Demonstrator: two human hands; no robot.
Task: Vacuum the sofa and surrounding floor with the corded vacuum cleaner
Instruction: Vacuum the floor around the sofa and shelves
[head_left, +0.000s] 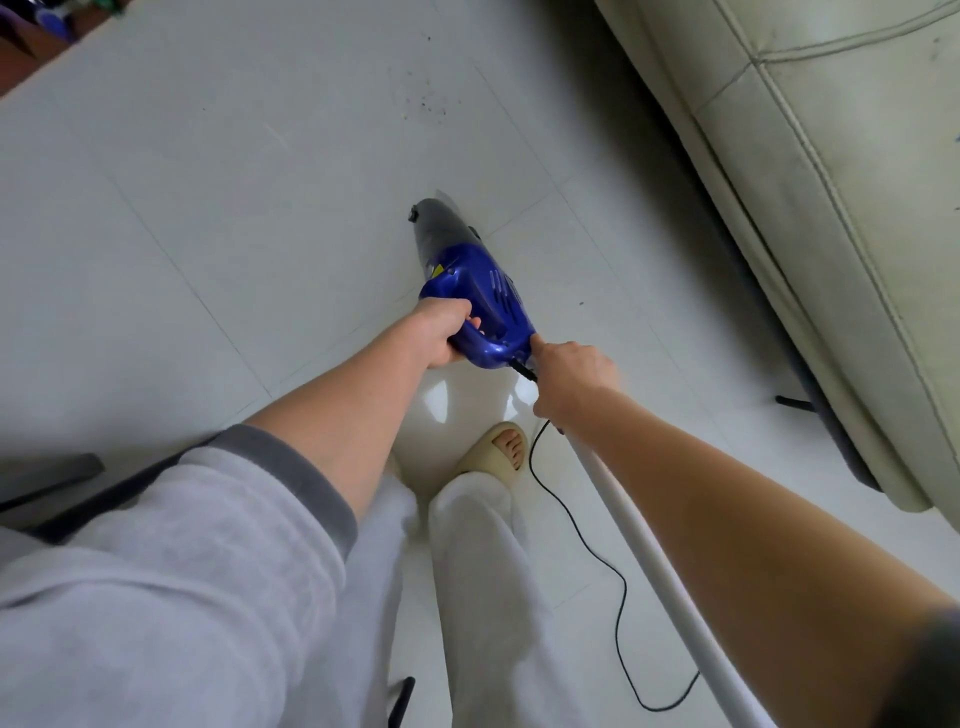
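Blue plastic forms the body of the vacuum cleaner (478, 306), which I find held low over the white tiled floor (208, 218), its grey nose pointing away from me. My left hand (441, 332) is wrapped fully round the handle at the rear, fingers curled tight, no gap visible. My right hand (571, 379) is closed round the top of a white tube (649, 561) that runs back along my forearm; its index finger touches the rear of the blue body just beside the black cord (613, 582) outlet. Whether that hand also pinches the cord, I cannot tell. The cord trails in loops across the tiles. Dark crumbs (428, 101) lie ahead of the nose, well apart from it. The cream sofa (831, 182) stands to the right. One beige slipper (504, 452) shows below the hands.
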